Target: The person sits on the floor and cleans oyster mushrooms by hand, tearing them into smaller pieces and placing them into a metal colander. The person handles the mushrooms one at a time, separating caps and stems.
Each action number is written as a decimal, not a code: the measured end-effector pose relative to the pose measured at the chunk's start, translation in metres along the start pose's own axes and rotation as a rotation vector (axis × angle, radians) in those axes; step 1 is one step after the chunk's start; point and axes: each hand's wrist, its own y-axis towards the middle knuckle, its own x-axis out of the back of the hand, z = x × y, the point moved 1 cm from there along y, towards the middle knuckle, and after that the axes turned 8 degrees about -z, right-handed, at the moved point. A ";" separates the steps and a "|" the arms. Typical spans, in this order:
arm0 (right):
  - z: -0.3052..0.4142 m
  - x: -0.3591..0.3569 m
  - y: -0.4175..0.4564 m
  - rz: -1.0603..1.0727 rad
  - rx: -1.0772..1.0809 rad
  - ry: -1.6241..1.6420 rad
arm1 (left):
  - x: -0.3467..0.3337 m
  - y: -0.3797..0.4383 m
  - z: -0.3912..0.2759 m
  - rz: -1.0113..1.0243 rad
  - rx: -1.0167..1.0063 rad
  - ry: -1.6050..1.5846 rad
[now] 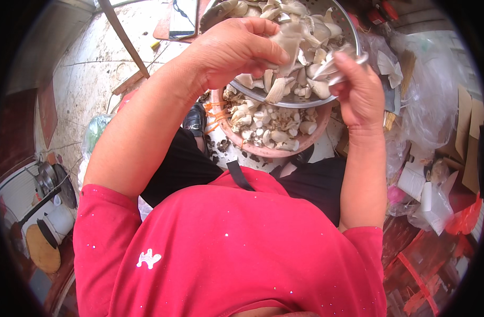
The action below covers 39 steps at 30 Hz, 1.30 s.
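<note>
My left hand (242,49) pinches a pale grey oyster mushroom piece (288,43) between thumb and fingers, above a metal colander (261,97). Over the colander's right rim, my right hand (358,89) grips a torn strip of mushroom (325,73), slightly blurred. Many loose oyster mushrooms (319,88) fill the colander. It rests over the far part of a pink plastic basin (248,147), hiding that side. Cut mushroom stems (279,136) lie in the basin's near part, between my feet.
A smartphone (183,18) lies on a reddish board past my left hand. Clear plastic bags (432,95) and cardboard (465,138) crowd the right side. Dark scraps (222,146) dot the tiled floor by the basin. Pots (48,178) stand at far left.
</note>
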 end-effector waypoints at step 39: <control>-0.006 -0.015 -0.013 0.221 -0.141 0.330 | -0.008 0.002 0.011 0.238 0.012 -0.409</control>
